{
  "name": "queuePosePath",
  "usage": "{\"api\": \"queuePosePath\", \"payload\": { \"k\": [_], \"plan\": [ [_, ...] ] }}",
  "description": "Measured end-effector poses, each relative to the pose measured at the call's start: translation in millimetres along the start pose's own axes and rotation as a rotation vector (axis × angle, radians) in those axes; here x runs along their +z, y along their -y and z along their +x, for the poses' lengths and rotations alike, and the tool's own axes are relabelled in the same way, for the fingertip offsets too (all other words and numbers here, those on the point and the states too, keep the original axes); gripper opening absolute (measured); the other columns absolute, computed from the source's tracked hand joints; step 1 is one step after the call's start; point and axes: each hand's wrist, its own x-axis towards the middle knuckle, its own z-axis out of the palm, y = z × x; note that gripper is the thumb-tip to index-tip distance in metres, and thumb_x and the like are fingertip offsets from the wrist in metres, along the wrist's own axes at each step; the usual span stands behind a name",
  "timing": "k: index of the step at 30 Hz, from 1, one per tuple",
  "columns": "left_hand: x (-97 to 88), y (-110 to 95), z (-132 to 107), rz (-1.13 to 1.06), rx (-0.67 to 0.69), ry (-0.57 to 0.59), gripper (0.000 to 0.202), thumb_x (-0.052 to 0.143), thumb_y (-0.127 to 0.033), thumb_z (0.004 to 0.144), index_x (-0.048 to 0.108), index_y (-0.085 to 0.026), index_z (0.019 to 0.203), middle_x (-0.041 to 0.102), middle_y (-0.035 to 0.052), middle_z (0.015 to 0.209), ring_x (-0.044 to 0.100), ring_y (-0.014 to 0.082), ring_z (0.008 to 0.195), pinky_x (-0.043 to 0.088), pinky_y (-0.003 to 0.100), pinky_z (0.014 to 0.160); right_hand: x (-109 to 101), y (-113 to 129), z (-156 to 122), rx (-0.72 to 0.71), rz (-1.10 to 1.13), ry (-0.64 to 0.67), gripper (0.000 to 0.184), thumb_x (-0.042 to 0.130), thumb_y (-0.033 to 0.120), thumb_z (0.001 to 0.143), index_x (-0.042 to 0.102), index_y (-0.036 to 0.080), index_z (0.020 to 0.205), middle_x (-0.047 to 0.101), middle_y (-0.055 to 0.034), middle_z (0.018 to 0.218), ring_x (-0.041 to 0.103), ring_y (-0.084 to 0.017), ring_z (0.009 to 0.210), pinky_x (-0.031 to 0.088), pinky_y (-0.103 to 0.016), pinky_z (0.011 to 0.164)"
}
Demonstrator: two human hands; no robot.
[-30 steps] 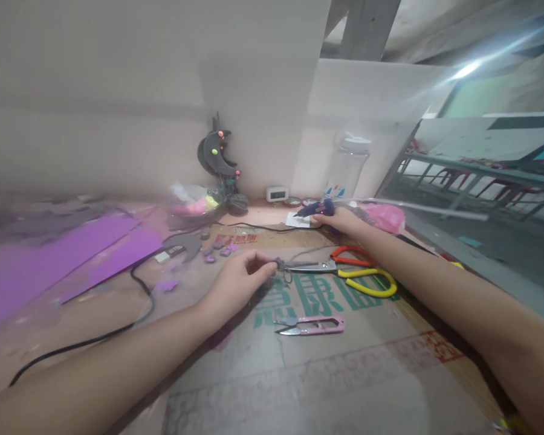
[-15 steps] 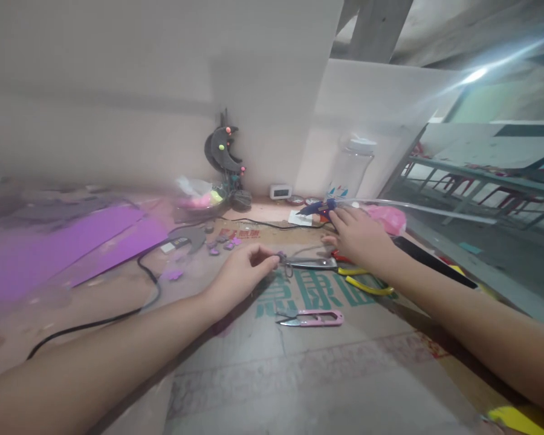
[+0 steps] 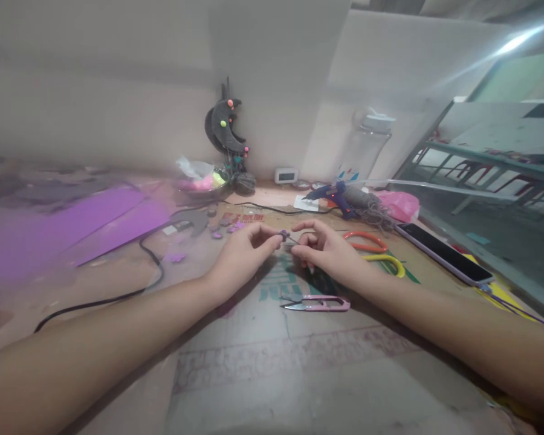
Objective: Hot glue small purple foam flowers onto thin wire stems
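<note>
Between its thumb and index finger, my left hand [image 3: 252, 246] pinches a small dark purple piece [image 3: 283, 234]; its exact shape is too small to make out. A thin grey cord [image 3: 293, 240] runs from that piece to my right hand [image 3: 325, 246], whose fingers are curled and closed on it. Just below both hands lie pink thread snips [image 3: 321, 303], blades pointing left. Behind my right hand, the larger scissors show one orange handle [image 3: 367, 241] and one yellow handle [image 3: 387, 261]; their blades are hidden. Several purple flower cut-outs [image 3: 176, 258] lie left of my left hand.
A blue glue gun [image 3: 340, 196] stands at the back beside grey yarn [image 3: 367, 202] and a pink bag [image 3: 399, 206]. A phone [image 3: 444, 254] lies at right. Purple sheets [image 3: 113, 229] and a black cable [image 3: 100, 312] are at left. A moon decoration [image 3: 225, 130] and a bottle [image 3: 365, 148] stand behind.
My right hand has come away from near the glue gun, moving left and down to meet my left hand, and now grips the cord. My left hand keeps its pinch. The view has shifted slightly.
</note>
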Motion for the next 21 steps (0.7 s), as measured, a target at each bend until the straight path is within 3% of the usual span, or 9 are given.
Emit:
{"api": "queuePosePath", "payload": {
  "k": [10, 16, 21],
  "plan": [
    [3.8, 3, 2, -0.004, -0.017, 0.052, 0.020, 0.064, -0.037, 0.083, 0.064, -0.017, 0.082, 0.070, 0.0037, 0.081, 0.063, 0.0161, 0.073, 0.047, 0.028, 0.067, -14, -2, -5, -0.548, -0.762, -0.187, 0.014, 0.062, 0.024, 0.090, 0.063, 0.020, 0.103, 0.055, 0.0014, 0.072, 0.052, -0.014, 0.065, 0.043, -0.027, 0.063],
    [2.9, 0, 1, 0.007, -0.008, 0.056, 0.020, 0.064, -0.036, 0.083, 0.065, -0.017, 0.080, 0.069, 0.0038, 0.080, 0.063, 0.0165, 0.073, 0.047, 0.029, 0.069, -15, -3, -4, -0.643, -0.787, -0.181, 0.008, 0.058, 0.022, 0.093, 0.064, 0.019, 0.089, 0.063, -0.0027, 0.078, 0.057, -0.016, 0.071, 0.044, -0.028, 0.066],
    [3.1, 1, 1, -0.003, -0.003, 0.061, 0.019, 0.064, -0.036, 0.083, 0.065, -0.017, 0.082, 0.070, 0.0042, 0.082, 0.063, 0.0165, 0.074, 0.047, 0.028, 0.069, -14, 0, -6, -0.613, -0.788, -0.151, 0.014, 0.055, 0.024, 0.095, 0.065, 0.020, 0.086, 0.066, -0.0036, 0.077, 0.061, -0.017, 0.071, 0.045, -0.028, 0.065]
  ]
}}
